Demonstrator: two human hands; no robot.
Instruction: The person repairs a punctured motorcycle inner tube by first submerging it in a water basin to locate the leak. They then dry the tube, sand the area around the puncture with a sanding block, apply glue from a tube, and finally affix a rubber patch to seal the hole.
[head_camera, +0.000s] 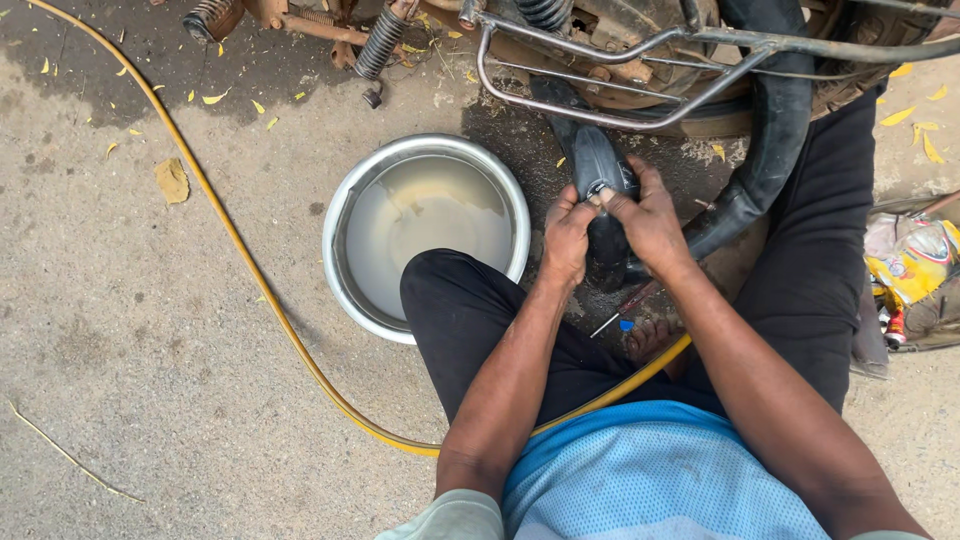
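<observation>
Both hands grip a black rubber inner tube that curves from the motorbike wheel down to my knees. My left hand clasps the folded end of the tube from the left. My right hand clasps it from the right, thumb pressed on a small pale spot on the rubber. A steel basin of cloudy water stands just left of the hands, partly hidden by my left knee.
A yellow hose runs across the concrete ground and under my legs. A rusty motorbike frame and springs lie at the top. A small blue-handled tool lies by my foot. Packets and clutter sit at the right.
</observation>
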